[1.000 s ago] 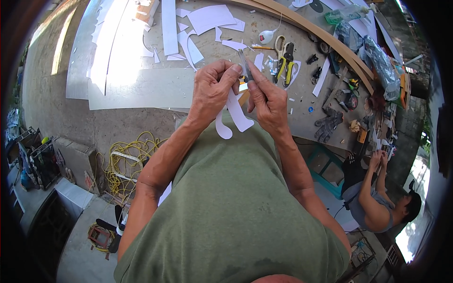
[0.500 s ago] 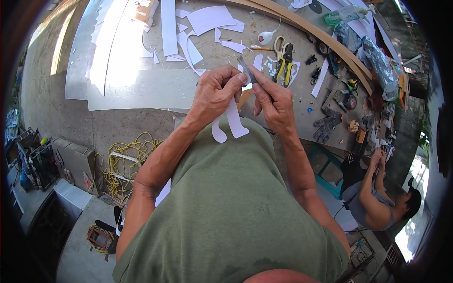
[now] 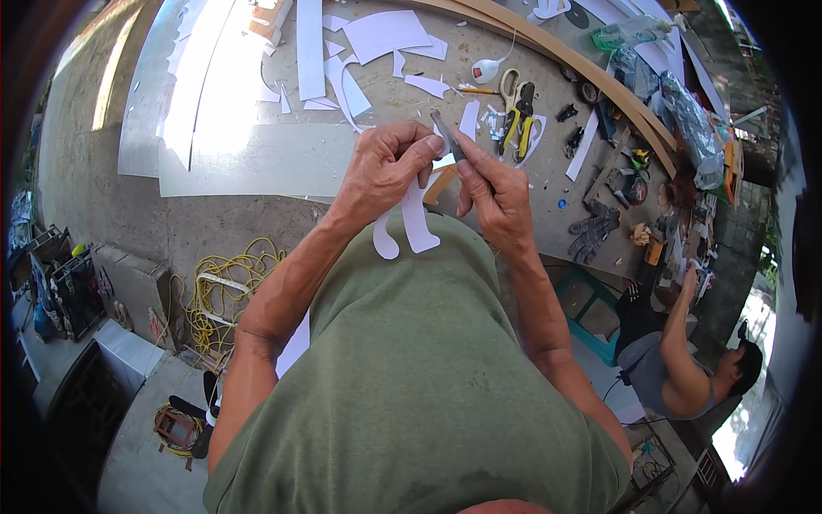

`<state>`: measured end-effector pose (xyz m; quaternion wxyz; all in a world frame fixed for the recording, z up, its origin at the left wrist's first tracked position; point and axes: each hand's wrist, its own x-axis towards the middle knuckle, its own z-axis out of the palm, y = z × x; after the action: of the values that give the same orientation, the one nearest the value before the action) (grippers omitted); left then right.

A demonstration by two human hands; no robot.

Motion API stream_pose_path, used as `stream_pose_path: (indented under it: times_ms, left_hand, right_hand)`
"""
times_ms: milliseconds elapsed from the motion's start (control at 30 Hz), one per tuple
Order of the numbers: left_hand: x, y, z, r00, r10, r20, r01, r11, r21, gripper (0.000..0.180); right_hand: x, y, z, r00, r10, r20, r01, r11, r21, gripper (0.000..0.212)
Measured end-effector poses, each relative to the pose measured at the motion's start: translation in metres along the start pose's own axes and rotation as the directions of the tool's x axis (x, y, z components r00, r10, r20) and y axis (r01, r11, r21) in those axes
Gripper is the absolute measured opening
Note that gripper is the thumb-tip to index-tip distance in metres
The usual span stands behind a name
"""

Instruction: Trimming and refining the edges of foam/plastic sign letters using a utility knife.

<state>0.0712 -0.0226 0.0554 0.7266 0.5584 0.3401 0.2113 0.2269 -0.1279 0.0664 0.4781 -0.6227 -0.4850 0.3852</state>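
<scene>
My left hand [image 3: 381, 167] is closed on a white cut-out piece [image 3: 419, 224], pinching its upper part between thumb and fingers. Two curved legs of the piece hang below that hand, in front of my green shirt. My right hand [image 3: 498, 195] grips a narrow grey metal file [image 3: 446, 134], forefinger stretched along it. The file lies against or very near the upper edge of the piece, beside my left fingertips; exact contact is hard to make out. Just beyond my right hand are yellow-handled snips [image 3: 519, 120] and scissors [image 3: 509, 86].
White offcuts [image 3: 387, 36] and a clear sheet [image 3: 257, 158] lie on the worktable. A white squeeze bottle [image 3: 485, 68], a grey glove [image 3: 592, 231] and long brown strips [image 3: 591, 64] are there too. At right, another person [image 3: 676, 360] works beside a green stool [image 3: 591, 313].
The white piece's hanging legs have shifted slightly left, with my left hand. The file has moved a little along the edge. The other person's arms have changed position.
</scene>
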Motion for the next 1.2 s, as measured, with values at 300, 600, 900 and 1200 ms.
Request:
stream_pose_path:
  times_ms: [300,600,900,1200]
  left_hand:
    - [0.0,0.001,-0.003,1.0,-0.007,-0.014,0.007,1.0,0.004,0.025]
    - [0.007,0.0,-0.013,0.989,-0.05,0.138,0.034,0.993,0.114,0.031]
    - [0.017,0.01,-0.017,0.972,-0.118,0.203,0.058,0.959,0.278,0.032]
    - [0.011,-0.001,-0.02,0.988,-0.08,0.134,0.077,0.997,0.029,0.035]
  right_hand:
    - [-0.004,-0.002,0.005,1.0,0.023,0.008,-0.023,1.0,0.01,0.04]
    - [-0.008,0.01,0.003,0.981,0.184,-0.061,-0.148,0.916,0.372,0.038]
    - [0.004,0.005,0.009,0.961,0.249,-0.118,-0.212,0.942,0.259,0.046]
    - [0.0,0.01,0.027,0.942,0.226,-0.247,-0.094,0.887,0.452,0.045]
